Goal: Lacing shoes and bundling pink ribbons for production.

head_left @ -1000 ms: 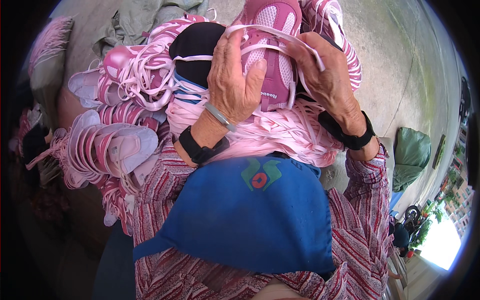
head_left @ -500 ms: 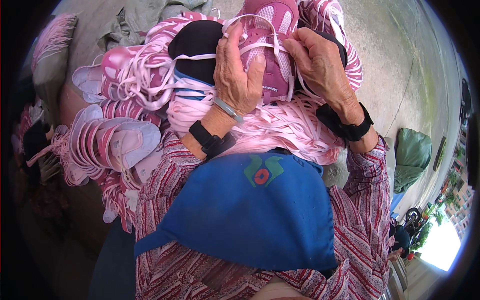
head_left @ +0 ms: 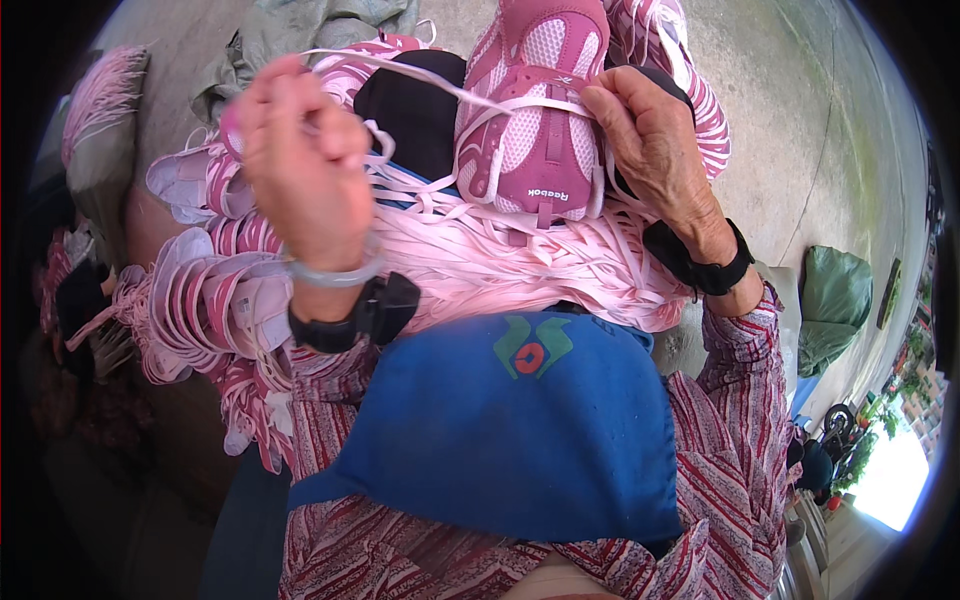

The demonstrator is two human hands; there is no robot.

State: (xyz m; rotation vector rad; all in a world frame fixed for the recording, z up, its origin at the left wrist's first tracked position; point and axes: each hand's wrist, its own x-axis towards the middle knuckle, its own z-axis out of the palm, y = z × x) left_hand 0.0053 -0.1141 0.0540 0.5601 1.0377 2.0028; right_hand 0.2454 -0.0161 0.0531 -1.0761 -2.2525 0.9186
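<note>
A pink shoe upper [head_left: 540,150] with white mesh lies in front of me, its toe end pointing away. A pale pink shoelace [head_left: 420,75] crosses it and stretches up and left to my left hand [head_left: 305,170]. That hand is raised and smeared by motion, its fingers curled, with the lace running to the fingertips. At the upper's right edge my right hand [head_left: 655,145] has thumb and fingers closed where the lace crosses; the exact grip is partly hidden. Below the upper, a thick spread of pale pink laces [head_left: 520,260] covers my lap above the blue apron [head_left: 510,430].
Stacked pink and white shoe uppers [head_left: 225,300] crowd the left side. More striped uppers [head_left: 665,50] lie beyond my right hand, and a black rounded piece [head_left: 410,110] sits left of the upper. A grey-green sack [head_left: 280,45] stands behind; a green bag [head_left: 832,300] is at right.
My left hand has moved left and toward me from the upper, drawing the shoelace out in a long line. My right hand stays at the upper's right edge.
</note>
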